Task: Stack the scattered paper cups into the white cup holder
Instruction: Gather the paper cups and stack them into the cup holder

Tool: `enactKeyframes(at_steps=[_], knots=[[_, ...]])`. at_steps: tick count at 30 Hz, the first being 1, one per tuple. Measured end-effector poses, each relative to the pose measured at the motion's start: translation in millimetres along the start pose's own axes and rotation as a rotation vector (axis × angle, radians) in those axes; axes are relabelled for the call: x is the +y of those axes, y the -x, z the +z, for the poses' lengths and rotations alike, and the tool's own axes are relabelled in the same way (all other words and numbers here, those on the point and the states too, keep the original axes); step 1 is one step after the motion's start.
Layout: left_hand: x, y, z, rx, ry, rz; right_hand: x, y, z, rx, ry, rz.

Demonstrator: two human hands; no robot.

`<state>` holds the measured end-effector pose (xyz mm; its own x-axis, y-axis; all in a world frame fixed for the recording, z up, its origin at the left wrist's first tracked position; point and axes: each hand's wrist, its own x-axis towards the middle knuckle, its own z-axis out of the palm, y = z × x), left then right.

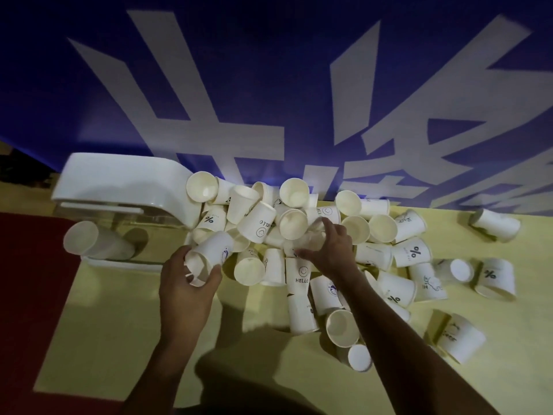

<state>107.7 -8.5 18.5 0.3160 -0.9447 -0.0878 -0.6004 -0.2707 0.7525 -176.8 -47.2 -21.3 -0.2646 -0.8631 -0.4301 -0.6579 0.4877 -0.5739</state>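
The left hand (pixel 188 283) is gripping a cup (pixel 209 256) at the left edge of the pile (pixel 287 223), just beside the holder (pixel 119 181), which is lying at the table's far-left corner. The right hand (pixel 329 250) is reaching into the pile's middle, fingers spread over blurred cups (whether it is grasping one, I cannot tell). Strays (pixel 495 224) are lying toward the right edge, and bare table (pixel 119 339) is stretching open nearer the person.

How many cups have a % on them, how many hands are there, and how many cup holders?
Cups showing a %: 4
Hands: 2, left hand and right hand
White cup holder: 1
Total: 7
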Motion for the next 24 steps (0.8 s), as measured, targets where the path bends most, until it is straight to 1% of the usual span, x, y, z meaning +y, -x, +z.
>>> enactKeyframes(at_steps=[2,7,11,15,17,21,24], knots=[[7.7,6.1,2.3,-0.034,0.013,0.013,4.6,-8.1,0.8,-0.016,0.0,-0.002],[17.9,10.0,9.6,-0.076,0.071,-0.021,15.4,-5.4,4.0,-0.066,0.043,-0.068],[15.9,9.1,15.3,-0.092,0.083,-0.03,24.5,-1.0,4.4,-0.059,0.099,-0.118],[13.5,9.6,15.0,-0.11,0.09,-0.025,23.5,4.0,3.4,-0.059,0.07,-0.076],[11.2,10.7,11.7,-0.114,0.1,-0.021,24.0,8.3,0.9,-0.028,0.021,-0.069],[6.6,14.3,-0.9,-0.101,0.102,0.01,23.5,24.0,-12.1,0.099,-0.182,-0.12],[0.5,14.1,-11.5,-0.093,0.094,0.046,12.4,40.1,-18.6,0.19,-0.197,-0.129]])
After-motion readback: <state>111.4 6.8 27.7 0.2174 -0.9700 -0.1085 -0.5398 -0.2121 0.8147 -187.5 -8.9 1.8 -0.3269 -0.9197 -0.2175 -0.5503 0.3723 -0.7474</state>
